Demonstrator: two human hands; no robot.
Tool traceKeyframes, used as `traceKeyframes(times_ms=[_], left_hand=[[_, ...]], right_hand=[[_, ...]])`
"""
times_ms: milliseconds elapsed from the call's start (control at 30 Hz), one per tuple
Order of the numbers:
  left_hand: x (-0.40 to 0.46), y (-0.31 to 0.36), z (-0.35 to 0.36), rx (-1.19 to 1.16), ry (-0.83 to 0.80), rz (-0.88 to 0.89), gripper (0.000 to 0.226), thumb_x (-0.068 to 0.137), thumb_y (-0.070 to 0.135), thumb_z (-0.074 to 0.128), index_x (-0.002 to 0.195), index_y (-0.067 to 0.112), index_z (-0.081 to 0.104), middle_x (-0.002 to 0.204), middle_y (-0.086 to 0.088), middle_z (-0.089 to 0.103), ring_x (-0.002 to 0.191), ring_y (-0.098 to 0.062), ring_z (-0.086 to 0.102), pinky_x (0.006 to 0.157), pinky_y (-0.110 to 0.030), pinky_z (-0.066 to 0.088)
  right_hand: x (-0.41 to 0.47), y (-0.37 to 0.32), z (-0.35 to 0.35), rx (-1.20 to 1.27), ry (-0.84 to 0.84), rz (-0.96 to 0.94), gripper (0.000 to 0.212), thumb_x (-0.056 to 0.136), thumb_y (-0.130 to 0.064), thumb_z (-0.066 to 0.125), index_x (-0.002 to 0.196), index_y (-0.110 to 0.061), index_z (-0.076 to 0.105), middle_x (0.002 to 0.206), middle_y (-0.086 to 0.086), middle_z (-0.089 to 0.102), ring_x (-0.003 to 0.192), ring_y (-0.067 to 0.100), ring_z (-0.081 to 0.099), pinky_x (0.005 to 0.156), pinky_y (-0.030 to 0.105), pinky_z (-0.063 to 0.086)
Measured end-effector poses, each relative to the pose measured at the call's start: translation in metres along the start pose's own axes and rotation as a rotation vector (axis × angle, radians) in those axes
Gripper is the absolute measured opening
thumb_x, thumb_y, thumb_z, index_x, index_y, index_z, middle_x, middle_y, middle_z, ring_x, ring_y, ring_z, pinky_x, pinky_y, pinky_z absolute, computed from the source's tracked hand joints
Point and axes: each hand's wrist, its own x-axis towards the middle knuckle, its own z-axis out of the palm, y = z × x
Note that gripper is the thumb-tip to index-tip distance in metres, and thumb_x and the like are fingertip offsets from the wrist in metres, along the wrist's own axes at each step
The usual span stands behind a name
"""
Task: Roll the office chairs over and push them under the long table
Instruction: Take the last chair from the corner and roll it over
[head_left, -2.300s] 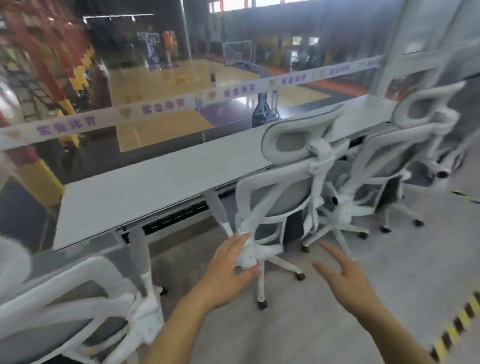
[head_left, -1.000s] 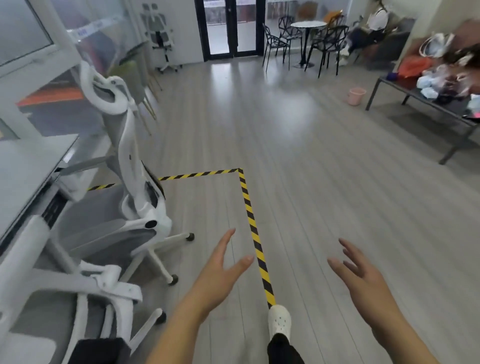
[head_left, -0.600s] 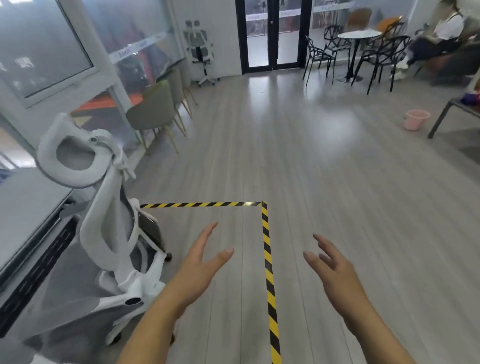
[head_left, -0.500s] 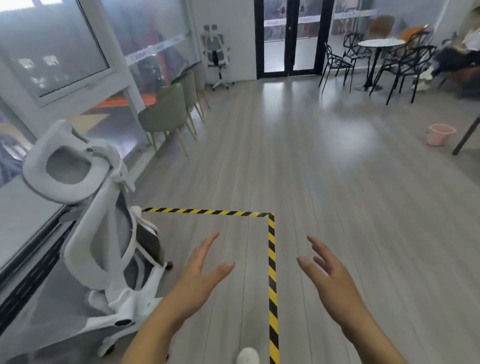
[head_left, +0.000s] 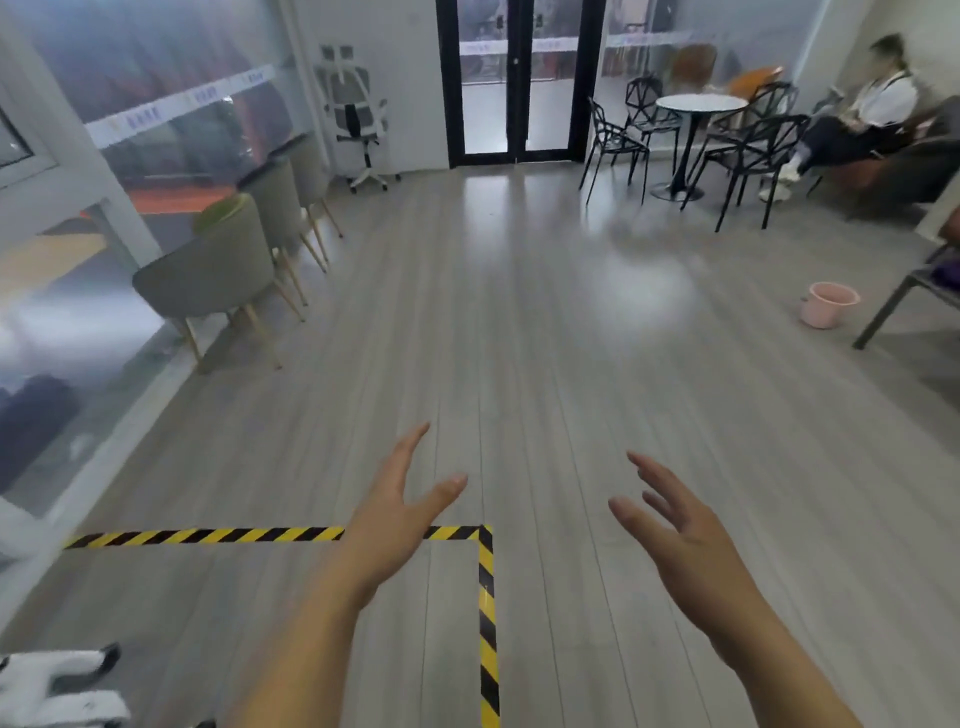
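Office chair (head_left: 355, 111) stands far ahead, slightly leftward of left hand (head_left: 397, 512); right hand (head_left: 675, 525) farther; both spread, empty.

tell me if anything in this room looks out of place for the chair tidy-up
One white office chair stands alone against the far wall beside the black doors, not at a table. A pink bucket sits on the bare floor at right. Both hands hold nothing.

Bright daylight, floor (head_left: 597, 270) glare (soft), blurred, warped edges
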Motion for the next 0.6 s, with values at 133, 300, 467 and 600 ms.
traceKeyframes(times_ms=[133, 300, 467, 600], left_hand=[[0.12, 0.041, 0.05, -0.026, -0.081, 0.031, 0.069, 0.083, 0.061, 0.063, 0.14, 0.067, 0.023, 0.147, 0.029, 0.02, 0.147, -0.006, 0.015, 0.114, -0.04, 0.026], [0.273, 0.059, 0.125, -0.044, -0.136, 0.03, 0.068, 0.081, 0.063, 0.062, 0.139, 0.065, 0.026, 0.142, 0.034, 0.021, 0.144, -0.003, 0.019, 0.11, -0.033, 0.026], [0.424, 0.101, 0.155, 0.035, -0.129, -0.054, 0.07, 0.082, 0.065, 0.06, 0.14, 0.066, 0.022, 0.138, 0.036, 0.016, 0.147, -0.011, 0.015, 0.116, -0.041, 0.022], [0.527, 0.127, 0.153, 0.133, 0.002, -0.054, 0.074, 0.084, 0.064, 0.058, 0.145, 0.06, 0.016, 0.139, 0.035, 0.015, 0.137, 0.002, 0.014, 0.115, -0.036, 0.021]], right_hand=[[0.102, 0.003, -0.043, 0.052, 0.112, 0.043, 0.048, 0.086, -0.048, 0.064, 0.131, -0.056, 0.048, 0.14, -0.02, 0.049, 0.129, -0.002, 0.044, 0.104, 0.032, 0.036], [0.268, 0.015, -0.089, 0.087, 0.148, 0.039, 0.046, 0.085, -0.048, 0.066, 0.127, -0.057, 0.051, 0.136, -0.024, 0.05, 0.128, -0.003, 0.044, 0.104, 0.031, 0.036], [0.446, -0.003, -0.121, 0.096, 0.066, 0.058, 0.05, 0.084, -0.053, 0.065, 0.13, -0.057, 0.048, 0.141, -0.02, 0.047, 0.134, 0.003, 0.04, 0.111, 0.04, 0.036], [0.581, -0.022, -0.117, -0.007, -0.048, -0.004, 0.057, 0.086, -0.053, 0.062, 0.139, -0.051, 0.042, 0.148, -0.021, 0.04, 0.137, 0.001, 0.035, 0.112, 0.034, 0.032]])
